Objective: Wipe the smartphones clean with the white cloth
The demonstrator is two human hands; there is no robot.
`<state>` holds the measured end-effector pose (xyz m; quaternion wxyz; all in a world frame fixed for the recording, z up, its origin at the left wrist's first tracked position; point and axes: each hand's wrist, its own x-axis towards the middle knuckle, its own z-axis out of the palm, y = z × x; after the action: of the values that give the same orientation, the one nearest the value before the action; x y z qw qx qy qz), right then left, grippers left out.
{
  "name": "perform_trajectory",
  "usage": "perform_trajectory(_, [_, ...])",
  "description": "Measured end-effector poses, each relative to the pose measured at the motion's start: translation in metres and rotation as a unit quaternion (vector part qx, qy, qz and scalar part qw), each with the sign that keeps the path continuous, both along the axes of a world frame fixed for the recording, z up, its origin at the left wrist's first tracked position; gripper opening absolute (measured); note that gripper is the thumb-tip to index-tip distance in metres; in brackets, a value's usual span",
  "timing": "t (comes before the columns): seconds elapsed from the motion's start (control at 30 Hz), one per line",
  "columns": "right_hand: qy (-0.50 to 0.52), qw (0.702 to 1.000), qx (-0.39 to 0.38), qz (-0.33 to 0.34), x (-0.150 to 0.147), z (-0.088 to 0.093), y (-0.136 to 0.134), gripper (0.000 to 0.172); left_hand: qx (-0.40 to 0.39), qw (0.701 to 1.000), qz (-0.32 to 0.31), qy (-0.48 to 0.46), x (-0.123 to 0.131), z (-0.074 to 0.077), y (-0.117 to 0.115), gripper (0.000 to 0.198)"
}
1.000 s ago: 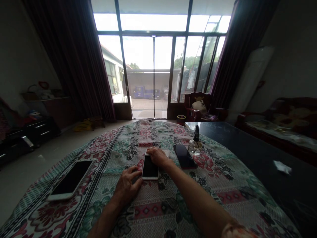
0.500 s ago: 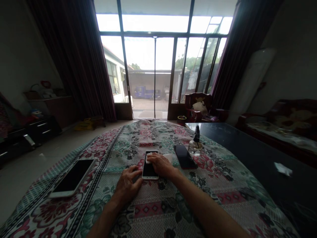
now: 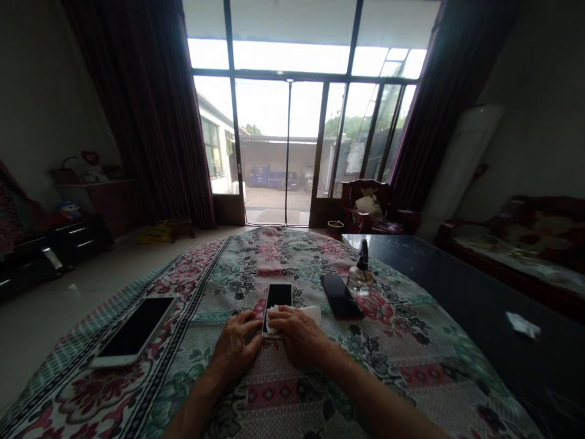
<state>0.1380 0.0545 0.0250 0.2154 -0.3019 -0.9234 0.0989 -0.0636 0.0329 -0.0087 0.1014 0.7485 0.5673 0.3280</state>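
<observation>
A white smartphone (image 3: 280,294) with a dark screen lies face up on the flowered tablecloth in front of me. My left hand (image 3: 235,341) rests at its lower left side, fingers bent and thumb against the phone's edge, holding it in place. With fingers pressed together, my right hand (image 3: 299,334) holds a white tissue (image 3: 312,314) flat on the lower part of the screen. Part of the tissue sticks out to the right of the hand, and the lower screen is hidden beneath it.
A dark phone (image 3: 342,297) lies to the right, beside a clear spray bottle (image 3: 361,277) with a black nozzle. A white tablet (image 3: 136,332) is at the left. On the black table (image 3: 439,274) at the right lies a crumpled white tissue (image 3: 523,325).
My right hand has slid with the tissue from the upper part of the screen down to the lower end, uncovering the top. My left hand stays by the phone's left edge.
</observation>
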Motion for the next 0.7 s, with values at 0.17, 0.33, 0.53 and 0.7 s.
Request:
perform_trajectory(0.17, [-0.006,1.0,-0.004,-0.021,-0.005,0.003,0.016,0.033,-0.013,1.0,-0.003,0.001,0.002,0.004,-0.002,0.027])
perform_trajectory(0.33, [-0.041,0.996,-0.019,-0.08,-0.011,0.006,0.048,0.031,-0.022,1.0,-0.001,-0.004,0.004,0.007,-0.004,0.026])
perform_trajectory(0.53, [-0.063,0.993,-0.027,-0.093,-0.02,0.01,0.086,0.033,-0.028,1.0,0.0,-0.003,0.003,0.006,-0.003,0.025])
perform_trajectory(0.7, [-0.087,0.992,-0.039,-0.083,-0.025,0.014,0.108,0.03,-0.003,0.999,0.034,0.031,0.014,0.011,-0.01,0.032])
